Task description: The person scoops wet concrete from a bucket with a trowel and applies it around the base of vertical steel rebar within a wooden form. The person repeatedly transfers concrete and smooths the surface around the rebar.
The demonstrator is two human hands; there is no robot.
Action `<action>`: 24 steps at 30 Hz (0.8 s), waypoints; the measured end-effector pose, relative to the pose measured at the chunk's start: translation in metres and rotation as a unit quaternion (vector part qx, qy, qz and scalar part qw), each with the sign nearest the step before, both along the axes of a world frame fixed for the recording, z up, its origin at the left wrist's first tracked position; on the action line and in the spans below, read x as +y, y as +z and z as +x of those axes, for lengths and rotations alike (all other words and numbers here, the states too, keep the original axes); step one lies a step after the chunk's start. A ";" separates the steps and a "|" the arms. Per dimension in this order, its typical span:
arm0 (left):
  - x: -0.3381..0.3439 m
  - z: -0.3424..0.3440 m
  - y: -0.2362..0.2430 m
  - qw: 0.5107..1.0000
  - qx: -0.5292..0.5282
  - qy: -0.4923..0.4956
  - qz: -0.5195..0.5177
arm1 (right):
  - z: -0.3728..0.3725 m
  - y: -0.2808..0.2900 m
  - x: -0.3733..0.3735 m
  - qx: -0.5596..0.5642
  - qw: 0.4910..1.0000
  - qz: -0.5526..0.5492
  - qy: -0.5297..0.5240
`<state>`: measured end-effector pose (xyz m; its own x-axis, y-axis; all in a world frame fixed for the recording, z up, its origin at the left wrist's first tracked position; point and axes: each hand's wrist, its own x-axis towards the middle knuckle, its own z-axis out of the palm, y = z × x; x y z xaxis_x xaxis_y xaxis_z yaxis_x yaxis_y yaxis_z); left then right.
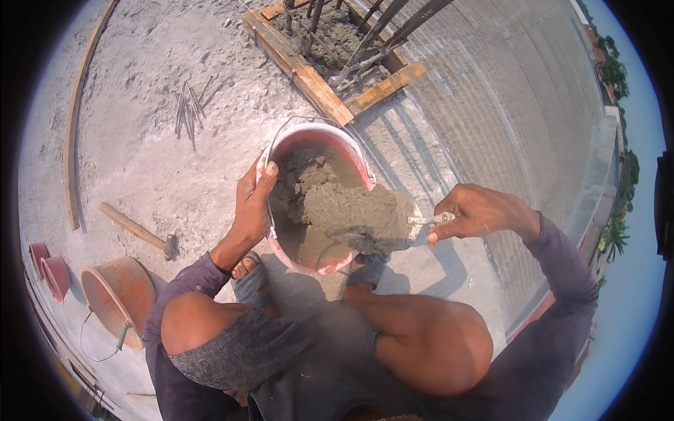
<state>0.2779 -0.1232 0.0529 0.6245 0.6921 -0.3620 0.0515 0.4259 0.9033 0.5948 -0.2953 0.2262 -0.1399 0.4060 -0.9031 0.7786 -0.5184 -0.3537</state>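
Note:
Between my knees a red bucket (359,156) with a whitened rim is tipped, its mouth facing me, with wet grey mortar (309,168) inside. My left hand (254,203) grips the bucket's left rim, thumb over the edge. A thin wire handle (281,130) lies against the rim. On the right, my right hand (477,212) is closed round the handle of a trowel (417,216). A thick load of mortar covers most of the trowel's blade, which reaches over the bucket's right rim.
Ahead stands a wooden form (309,83) with upright rebar (372,35) and mortar inside. A hammer (137,228), short metal rods (187,112) and a long wooden strip (76,133) lie left. Orange-brown (133,284) and small red buckets (56,275) stand lower left. Ribbed sheeting (505,105) borders the right.

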 end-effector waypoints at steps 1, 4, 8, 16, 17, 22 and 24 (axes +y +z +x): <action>0.001 -0.002 -0.002 1.000 0.002 0.003 -0.009 | 0.007 0.023 0.013 -0.014 1.000 -0.006 -0.017; 0.005 -0.007 -0.006 1.000 -0.002 0.009 -0.024 | 0.027 0.071 0.062 -0.146 0.987 -0.063 0.021; 0.011 -0.013 -0.005 0.999 0.004 0.005 -0.034 | 0.056 0.064 0.135 -0.271 0.960 0.014 0.069; 0.013 -0.040 -0.010 1.000 0.027 0.006 -0.014 | 0.110 0.034 0.141 -0.355 0.931 0.029 0.083; 0.015 -0.044 -0.014 0.998 0.055 0.017 -0.014 | 0.121 0.033 0.125 -0.378 0.913 0.068 0.139; 0.024 -0.057 -0.028 0.991 0.129 0.005 0.021 | 0.132 -0.036 0.057 -0.518 0.744 0.345 0.243; 0.024 -0.058 -0.028 0.988 0.147 -0.001 0.034 | 0.124 -0.073 0.064 -0.504 0.678 0.459 0.274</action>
<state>0.2202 -0.0992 0.0246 0.5008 0.7193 -0.4814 0.3179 0.3644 0.8753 0.7191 -0.2317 0.1530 0.0039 0.9986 -0.0527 0.8513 0.0243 0.5241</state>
